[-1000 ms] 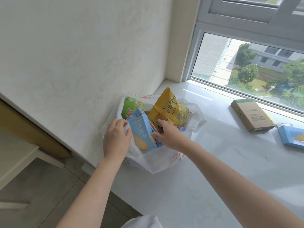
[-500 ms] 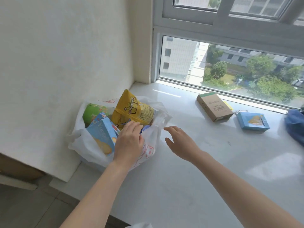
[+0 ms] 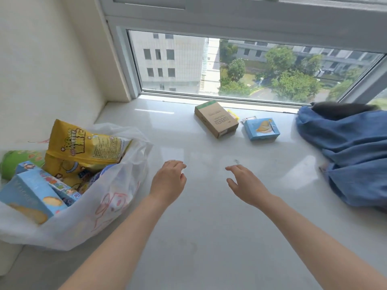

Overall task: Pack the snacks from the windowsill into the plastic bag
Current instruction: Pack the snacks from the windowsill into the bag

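Note:
The white plastic bag (image 3: 109, 197) lies open at the left of the windowsill (image 3: 209, 216). Inside it are a yellow snack pouch (image 3: 83, 147), a green packet (image 3: 18, 160) and a light blue biscuit box (image 3: 29, 197). Near the window lie a brown cardboard box (image 3: 215, 119) and a small blue biscuit box (image 3: 261, 129), with small yellow and white sachets (image 3: 233, 114) behind them. My left hand (image 3: 168, 181) hovers just right of the bag, fingers relaxed, holding nothing. My right hand (image 3: 247, 185) hovers over the sill, fingers spread, empty.
A crumpled blue cloth (image 3: 351, 151) with a dark item on top covers the right end of the sill. The window frame (image 3: 134, 80) and glass run along the back. A white wall (image 3: 41, 70) borders the left, behind the bag.
Both hands left the bag and moved right and forward over the sill. The view turned right, bringing the blue cloth into sight.

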